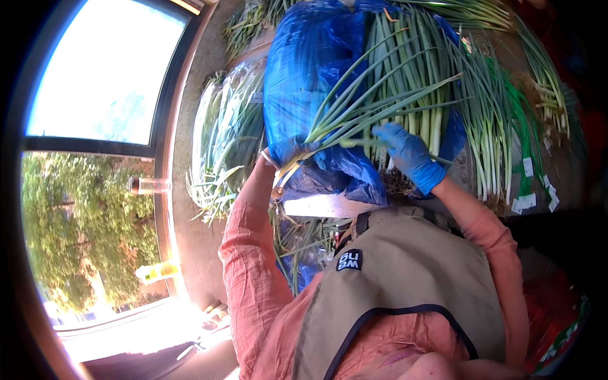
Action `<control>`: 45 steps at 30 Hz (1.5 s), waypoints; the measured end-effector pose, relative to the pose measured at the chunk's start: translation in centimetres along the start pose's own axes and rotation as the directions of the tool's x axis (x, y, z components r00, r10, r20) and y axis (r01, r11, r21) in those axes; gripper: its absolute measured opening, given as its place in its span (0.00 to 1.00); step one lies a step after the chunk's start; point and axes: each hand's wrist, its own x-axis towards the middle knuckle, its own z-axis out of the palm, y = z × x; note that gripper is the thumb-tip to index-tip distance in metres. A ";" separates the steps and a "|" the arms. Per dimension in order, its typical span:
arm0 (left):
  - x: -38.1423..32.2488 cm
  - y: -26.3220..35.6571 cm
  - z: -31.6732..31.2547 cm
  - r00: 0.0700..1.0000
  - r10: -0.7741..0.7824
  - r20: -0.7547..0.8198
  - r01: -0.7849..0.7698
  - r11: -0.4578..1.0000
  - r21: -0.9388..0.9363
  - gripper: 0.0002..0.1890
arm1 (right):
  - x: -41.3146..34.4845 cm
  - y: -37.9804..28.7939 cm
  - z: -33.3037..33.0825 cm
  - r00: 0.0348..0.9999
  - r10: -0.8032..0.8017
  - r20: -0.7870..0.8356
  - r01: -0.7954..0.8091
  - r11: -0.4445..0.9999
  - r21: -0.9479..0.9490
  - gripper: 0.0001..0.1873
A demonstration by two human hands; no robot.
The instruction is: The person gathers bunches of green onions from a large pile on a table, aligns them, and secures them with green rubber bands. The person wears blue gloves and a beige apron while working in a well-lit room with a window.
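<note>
My left hand (297,152), in a blue glove, is closed around the lower part of several green onions (327,128). Their yellowed root ends poke out below the fist, and their long leaves fan up and to the right. My right hand (413,154), also gloved in blue, hovers over the roots of a large pile of green onions (411,85). A pale leaf reaches its blurred fingertips; whether they grip it is unclear. Blue plastic sheeting (304,76) lies beyond my left hand and partly under the pile.
Clear-wrapped green onions (228,123) lie at left, beside a window (90,190). More green onions (489,133) and green straps with white tags (525,175) are at right. A clear jar (149,185) and a yellow bottle (156,272) stand by the window. Leaf scraps (304,237) lie below.
</note>
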 end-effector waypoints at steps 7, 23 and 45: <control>-1.0 2.3 1.0 0.998 0.053 0.026 -0.054 0.997 0.062 0.22 | 3.3 2.7 -4.0 0.973 0.218 -0.072 -0.222 0.973 -0.062 0.18; -1.2 0.6 0.5 0.997 -0.059 0.041 0.054 0.991 0.124 0.22 | -0.8 8.4 -6.5 0.954 0.161 0.252 0.013 0.819 -0.574 0.27; 1.0 -3.2 -0.5 0.998 -0.021 0.065 0.018 0.999 0.048 0.18 | -3.9 12.8 -2.2 0.877 0.318 0.360 -0.440 0.831 0.339 0.11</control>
